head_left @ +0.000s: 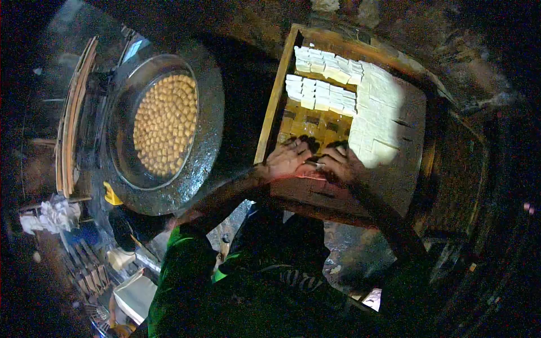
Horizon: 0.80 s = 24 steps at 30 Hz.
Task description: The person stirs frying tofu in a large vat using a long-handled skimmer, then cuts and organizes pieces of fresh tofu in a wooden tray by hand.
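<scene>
White blocks [324, 98] lie in cut rows on a wooden tray [271, 121], beside a larger white slab [375, 107] scored into pieces. My left hand [288, 159] is over the lower left part of the tray, fingers bent. Close to its right, my right hand [339, 162] is bent over the near edge of the white pieces. Both hands are closed around something between them at the shaded near part of the slab. What they hold is too dark to make out.
A large round pan [208, 152] at the left holds many golden-brown pieces [166, 124] in liquid. Long wooden strips [73, 118] stand beyond it. A crumpled white cloth [58, 215] and a pale rectangular container [136, 294] are at the lower left.
</scene>
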{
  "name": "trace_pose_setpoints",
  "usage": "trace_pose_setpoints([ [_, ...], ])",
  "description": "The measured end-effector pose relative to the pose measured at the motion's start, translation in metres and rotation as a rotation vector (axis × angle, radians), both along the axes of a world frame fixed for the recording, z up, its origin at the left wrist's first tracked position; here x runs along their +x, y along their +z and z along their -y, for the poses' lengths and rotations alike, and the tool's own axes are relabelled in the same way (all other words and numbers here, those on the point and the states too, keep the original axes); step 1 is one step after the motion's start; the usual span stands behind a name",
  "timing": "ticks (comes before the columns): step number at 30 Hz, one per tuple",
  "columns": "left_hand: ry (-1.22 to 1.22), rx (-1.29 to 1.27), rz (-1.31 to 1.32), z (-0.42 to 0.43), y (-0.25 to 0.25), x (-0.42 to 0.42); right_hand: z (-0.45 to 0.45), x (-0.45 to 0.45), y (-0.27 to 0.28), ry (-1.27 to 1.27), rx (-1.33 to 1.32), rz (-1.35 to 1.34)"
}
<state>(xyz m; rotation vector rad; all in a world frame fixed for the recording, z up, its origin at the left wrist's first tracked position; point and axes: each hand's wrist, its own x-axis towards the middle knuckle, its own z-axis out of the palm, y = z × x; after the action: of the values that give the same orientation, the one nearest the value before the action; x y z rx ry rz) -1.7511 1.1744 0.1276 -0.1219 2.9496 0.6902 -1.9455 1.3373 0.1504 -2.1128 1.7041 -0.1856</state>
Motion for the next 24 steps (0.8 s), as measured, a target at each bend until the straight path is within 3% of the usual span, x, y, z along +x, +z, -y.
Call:
trace_pose_setpoints([
  [1, 0.002, 0.004, 0.0, 0.0, -0.006, 0.001, -0.002, 0.002, 0.001, 0.002, 0.004, 0.0],
  [3, 0.097, -0.051, -0.324, 0.002, -0.013, 0.004, -0.004, 0.004, 0.005, -0.076, -0.041, -0.024],
  [7, 0.194, -0.087, -0.228, -0.018, -0.022, 0.031, -0.015, 0.012, -0.018, 0.023, -0.254, -0.256],
  [8, 0.15, -0.199, -0.156, -0.023, -0.03, 0.034, -0.016, 0.015, -0.025, 0.03, -0.317, -0.247],
  [9, 0.15, -0.201, -0.156, -0.026, -0.029, 0.037, -0.019, 0.02, -0.03, 0.03, -0.319, -0.248],
  [11, 0.155, -0.064, -0.106, -0.029, -0.025, 0.041, -0.029, 0.033, -0.039, -0.051, -0.012, -0.366],
  [13, 0.131, -0.142, -0.136, -0.032, -0.023, 0.04, -0.039, 0.029, -0.06, -0.059, -0.114, -0.367],
  [15, 0.161, -0.023, 0.009, -0.03, -0.012, 0.039, -0.038, 0.019, -0.065, -0.053, -0.219, -0.368],
  [17, 0.215, 0.065, 0.068, -0.025, 0.012, 0.028, -0.017, 0.017, -0.028, -0.041, -0.013, -0.062],
  [18, 0.265, 0.163, 0.134, -0.022, 0.018, 0.022, -0.017, 0.024, -0.029, -0.041, -0.016, -0.064],
  [19, 0.265, 0.161, 0.132, -0.017, 0.012, 0.018, -0.02, 0.034, -0.032, -0.396, 0.113, 0.704],
  [21, 0.132, 0.232, -0.055, -0.011, -0.001, 0.013, -0.023, 0.039, -0.039, -0.748, 0.247, 1.476],
  [23, 0.032, 0.212, -0.003, -0.006, -0.006, 0.013, -0.021, 0.031, -0.047, -0.428, 0.108, 0.673],
  [24, 0.001, 0.255, 0.062, -0.005, -0.002, 0.012, -0.024, 0.024, -0.069, -0.384, 0.111, 0.811],
])
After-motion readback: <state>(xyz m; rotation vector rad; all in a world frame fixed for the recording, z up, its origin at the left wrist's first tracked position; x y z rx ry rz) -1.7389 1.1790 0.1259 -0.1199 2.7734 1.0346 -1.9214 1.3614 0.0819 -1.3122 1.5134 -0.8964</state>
